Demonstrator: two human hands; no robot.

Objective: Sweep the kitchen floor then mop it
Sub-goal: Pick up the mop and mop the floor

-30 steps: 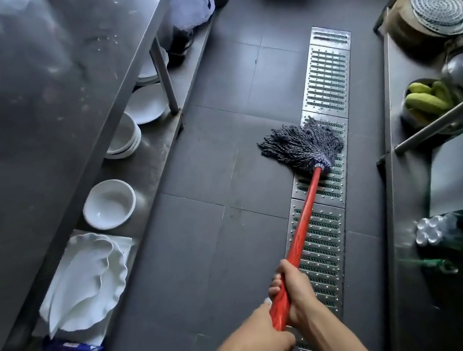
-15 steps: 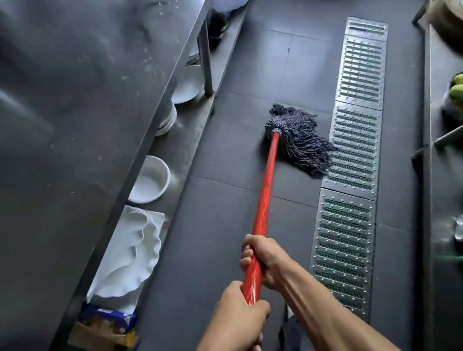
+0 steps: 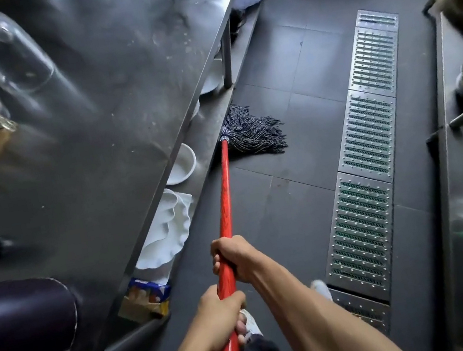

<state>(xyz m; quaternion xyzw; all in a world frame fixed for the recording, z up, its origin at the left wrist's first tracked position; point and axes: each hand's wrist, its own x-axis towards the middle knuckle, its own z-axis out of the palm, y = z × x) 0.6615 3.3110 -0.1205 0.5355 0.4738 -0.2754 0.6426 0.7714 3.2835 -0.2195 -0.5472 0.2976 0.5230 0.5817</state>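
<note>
Ahead of both hands, dark string mop head [image 3: 251, 134] lies on grey tiled floor [image 3: 292, 211], just beside steel lower shelf [image 3: 206, 131]. Right hand [image 3: 233, 257], left hand [image 3: 217, 311] grip red pole [image 3: 224, 195]; press strands flat along shelf edge.

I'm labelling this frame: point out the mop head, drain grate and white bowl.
mop head [image 3: 254, 134], head view, middle of strands.
drain grate [image 3: 368, 132], head view, middle panel.
white bowl [image 3: 183, 165], head view, inner wall.

Btm of mop handle [image 3: 224, 195] cut off, bowl [image 3: 182, 165] half hidden under table [image 3: 118, 102]
</note>
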